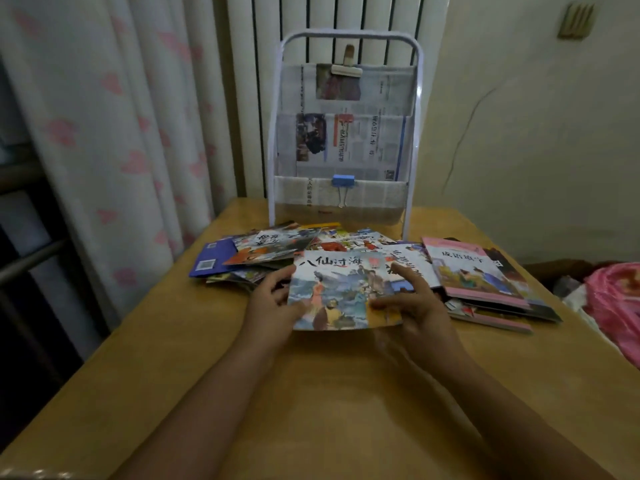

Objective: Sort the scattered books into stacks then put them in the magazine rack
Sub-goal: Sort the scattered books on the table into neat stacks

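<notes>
Two hands at a thin picture book (341,292), titled 八仙过海, lifted at the near edge of a scattered spread of books (311,251) on a wooden table (311,393). Left hand (277,299) at the book's left edge, thumb on the cover, fingers curled beneath, gripping it. Right hand (415,303) at the right edge, thumb laid across the lower cover, forefinger extended along the side, remaining fingers tucked behind; likewise holding the book. Cover facing up, title at the far side, near edge bowed slightly and clear of the tabletop.

Remaining books lying overlapped in a loose band across the table's middle: a blue book (211,259) at the far left, partly under an illustrated one set askew; a pink-bordered book (474,268) at the right, resting on several others fanned out beneath it. No tidy stacks visible.

Magazine rack (343,133) standing upright at the table's far edge, just behind the spread: white tubular frame, three tiered pockets lined with newspaper. Wooden clip (346,65) at the top pocket, blue binder clip (343,181) on the rim of the lowest pocket. No books visible in the pockets.

Behind the rack, a white radiator (332,15); to the left, a pale curtain (104,116) with pink hearts; at the far right edge, a pink bag (616,299).
</notes>
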